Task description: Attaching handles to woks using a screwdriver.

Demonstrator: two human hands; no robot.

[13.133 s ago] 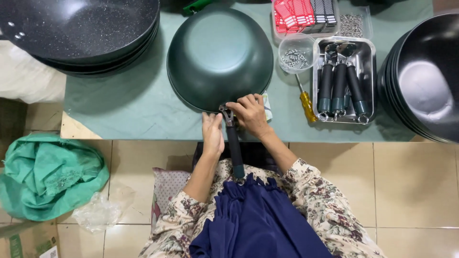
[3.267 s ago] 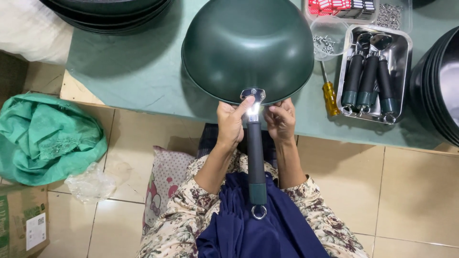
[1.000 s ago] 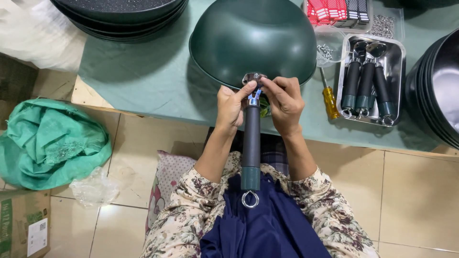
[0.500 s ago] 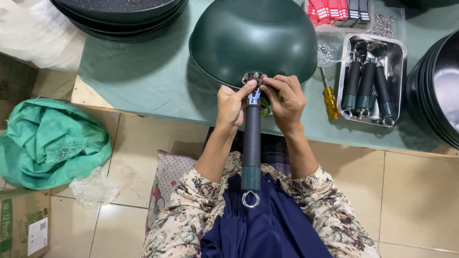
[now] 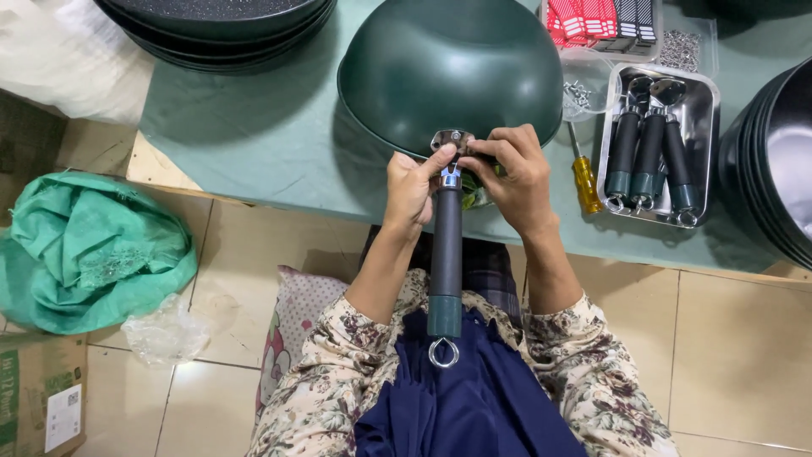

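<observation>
A dark green wok (image 5: 448, 68) lies upside down on the green-covered table (image 5: 254, 144). Its metal bracket (image 5: 451, 140) points toward me. A long dark handle (image 5: 446, 254) with a green end and a metal ring reaches from the bracket down over my lap. My left hand (image 5: 412, 186) pinches the top of the handle at the bracket from the left. My right hand (image 5: 512, 173) holds the same joint from the right, fingers curled over the bracket. Whether a screw sits between my fingers is hidden.
A steel tray (image 5: 655, 144) with several more handles stands to the right, a yellow-handled screwdriver (image 5: 584, 173) beside it. Small tubs of screws (image 5: 584, 85) and a box of red and black parts (image 5: 596, 21) lie behind. Stacked black pans (image 5: 770, 161) sit right and far left (image 5: 220, 25). A green cloth bundle (image 5: 93, 250) lies on the floor.
Over the last second my hands stay at the bracket with only small finger shifts. Earlier the wok sat farther left and the handle was brought up to its bracket.
</observation>
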